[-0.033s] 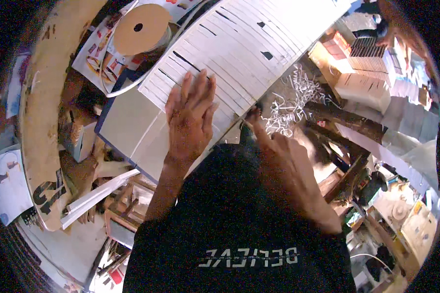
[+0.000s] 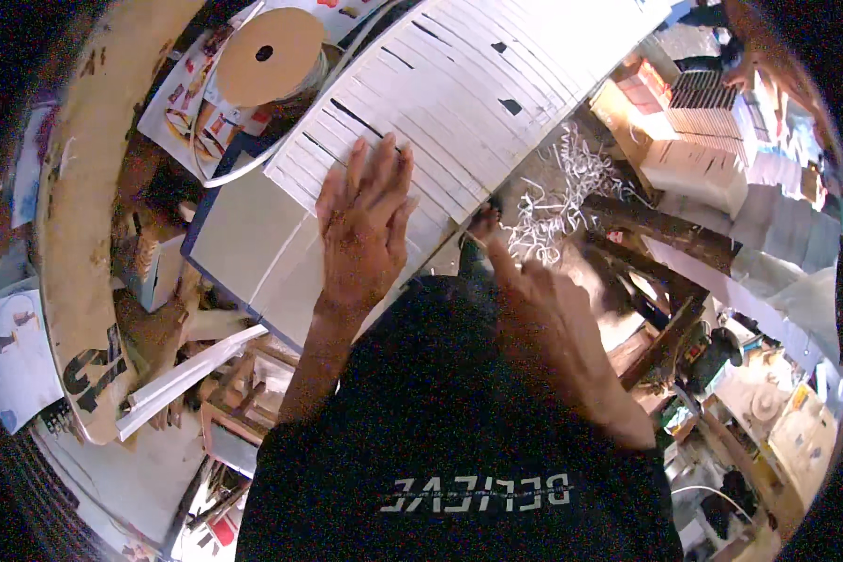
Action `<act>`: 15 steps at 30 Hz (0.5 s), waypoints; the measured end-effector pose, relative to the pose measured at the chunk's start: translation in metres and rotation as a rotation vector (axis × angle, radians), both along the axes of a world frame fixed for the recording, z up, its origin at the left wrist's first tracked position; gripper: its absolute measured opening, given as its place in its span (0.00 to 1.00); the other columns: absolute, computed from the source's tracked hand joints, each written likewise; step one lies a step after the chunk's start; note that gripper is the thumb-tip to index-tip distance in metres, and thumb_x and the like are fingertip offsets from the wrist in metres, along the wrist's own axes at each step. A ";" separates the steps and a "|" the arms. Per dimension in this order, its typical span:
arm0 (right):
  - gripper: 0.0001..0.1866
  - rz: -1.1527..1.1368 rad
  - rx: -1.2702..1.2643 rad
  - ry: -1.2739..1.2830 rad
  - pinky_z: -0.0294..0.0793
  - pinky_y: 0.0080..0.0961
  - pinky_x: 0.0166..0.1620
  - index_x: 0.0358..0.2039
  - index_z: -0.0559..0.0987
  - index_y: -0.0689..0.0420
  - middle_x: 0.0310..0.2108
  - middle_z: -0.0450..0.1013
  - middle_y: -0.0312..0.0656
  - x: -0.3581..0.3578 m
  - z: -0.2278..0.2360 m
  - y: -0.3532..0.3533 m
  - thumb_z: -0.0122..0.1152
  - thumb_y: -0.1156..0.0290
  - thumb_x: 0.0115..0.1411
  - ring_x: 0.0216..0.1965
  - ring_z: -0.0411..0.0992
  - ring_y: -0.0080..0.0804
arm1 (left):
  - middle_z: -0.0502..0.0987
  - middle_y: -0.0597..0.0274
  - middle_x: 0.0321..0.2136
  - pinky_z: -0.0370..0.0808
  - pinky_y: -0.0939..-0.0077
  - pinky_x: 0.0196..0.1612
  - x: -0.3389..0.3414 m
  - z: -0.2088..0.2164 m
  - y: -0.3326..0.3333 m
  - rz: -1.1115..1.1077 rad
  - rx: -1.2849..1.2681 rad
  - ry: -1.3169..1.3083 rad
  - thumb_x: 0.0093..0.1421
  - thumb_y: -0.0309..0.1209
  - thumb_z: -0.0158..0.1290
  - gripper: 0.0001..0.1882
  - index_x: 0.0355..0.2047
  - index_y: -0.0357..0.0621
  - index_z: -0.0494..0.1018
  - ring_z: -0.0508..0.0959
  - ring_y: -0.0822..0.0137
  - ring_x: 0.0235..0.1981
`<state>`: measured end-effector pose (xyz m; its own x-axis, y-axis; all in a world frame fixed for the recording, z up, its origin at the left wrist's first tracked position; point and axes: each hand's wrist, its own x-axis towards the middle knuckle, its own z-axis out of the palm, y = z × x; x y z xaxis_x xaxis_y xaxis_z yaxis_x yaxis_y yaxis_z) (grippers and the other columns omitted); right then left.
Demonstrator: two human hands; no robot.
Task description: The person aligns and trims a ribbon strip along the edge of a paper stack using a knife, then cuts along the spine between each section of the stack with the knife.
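My left hand lies flat with fingers stretched out, pressing on a white sheet of narrow parallel strips. Dark gaps show between some of the strips. Beneath it is a grey board with a dark blue edge. At the sheet's near right edge, my right hand has its fingers closed and pointing at the corner. Whatever those fingers hold is blurred and too small to name. Curly white trimmings lie in a heap just beyond the right hand.
A large spool with a tan cardboard face stands at the upper left, with white strip trailing from it. Stacked blocks of boards sit at the upper right, near another person's hand. Wooden frames and a long tan panel are at left.
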<state>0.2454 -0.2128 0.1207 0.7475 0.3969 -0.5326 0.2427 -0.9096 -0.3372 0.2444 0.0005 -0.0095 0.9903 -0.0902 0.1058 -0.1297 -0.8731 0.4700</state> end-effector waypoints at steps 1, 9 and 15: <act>0.20 -0.058 -0.079 0.134 0.81 0.50 0.37 0.55 0.75 0.58 0.35 0.79 0.60 -0.008 0.002 -0.006 0.58 0.76 0.61 0.35 0.81 0.60 | 0.62 0.60 0.74 0.43 0.46 0.76 0.001 0.000 0.001 0.000 -0.002 0.000 0.74 0.38 0.46 0.28 0.73 0.52 0.65 0.54 0.52 0.77; 0.14 -0.164 -0.165 0.185 0.80 0.47 0.38 0.52 0.78 0.55 0.35 0.81 0.58 -0.022 -0.009 -0.037 0.57 0.76 0.65 0.37 0.82 0.56 | 0.53 0.56 0.78 0.41 0.44 0.76 0.002 0.012 0.014 -0.163 -0.027 0.063 0.69 0.36 0.52 0.38 0.77 0.51 0.54 0.49 0.50 0.79; 0.35 -0.287 0.437 -0.121 0.82 0.37 0.40 0.69 0.72 0.46 0.38 0.79 0.48 -0.036 -0.070 -0.024 0.62 0.83 0.62 0.36 0.82 0.45 | 0.51 0.57 0.78 0.40 0.44 0.76 0.000 0.012 0.017 -0.168 -0.019 0.081 0.70 0.36 0.52 0.38 0.77 0.50 0.53 0.48 0.51 0.79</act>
<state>0.2098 -0.2366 0.0509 0.9044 0.3331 -0.2668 0.0657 -0.7264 -0.6841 0.2440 0.0171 0.0026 0.9667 -0.2540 0.0299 -0.2343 -0.8330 0.5013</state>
